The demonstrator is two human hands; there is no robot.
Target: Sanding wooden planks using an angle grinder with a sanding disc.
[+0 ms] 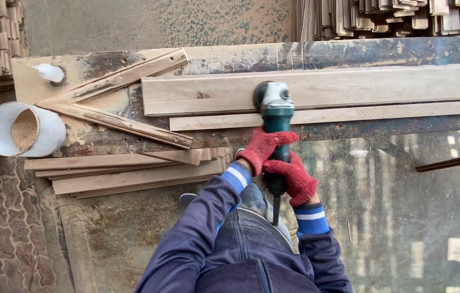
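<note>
Both gloved hands, left hand [262,147] ahead of right hand [295,179], have their fingers wrapped tight around the green angle grinder [275,122], whose body points straight away from the person, its head resting on the long plank [349,87] lying crosswise on the table [349,54].

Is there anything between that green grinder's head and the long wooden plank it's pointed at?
Nothing visible. The angle grinder, held in the left hand and right hand, has its head right at the wide plank, above the thin strip.
</note>
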